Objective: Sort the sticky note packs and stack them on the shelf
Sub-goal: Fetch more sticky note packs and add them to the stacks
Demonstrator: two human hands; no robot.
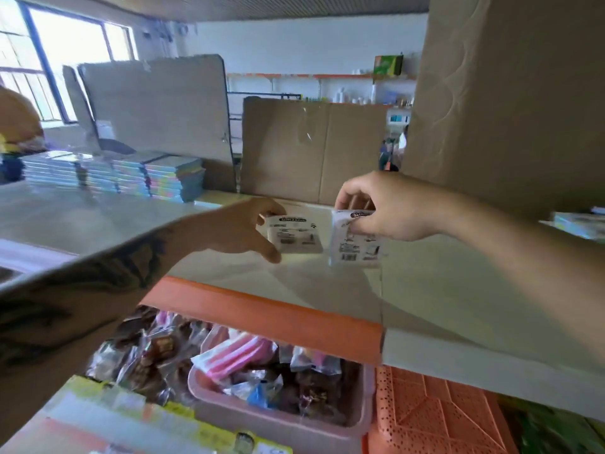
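Head view: both hands reach over the pale shelf (425,273).
Left hand (235,227): fingers and thumb grip a flat wrapped sticky note pack (294,235), label up, seemingly to lay it down.
Right hand (386,208): pinches a second pack (355,244) by its top edge, hanging just beside the first.
Materials: glossy film, barcode labels.

Two sticky note packs (294,235) (355,239) are showing glossy clear plastic wrap over white printed paper. The shelf (327,283) is looking smooth and faintly sheeny, its orange edge strip (262,317) matt, beside matt brown cardboard boxes (314,149).
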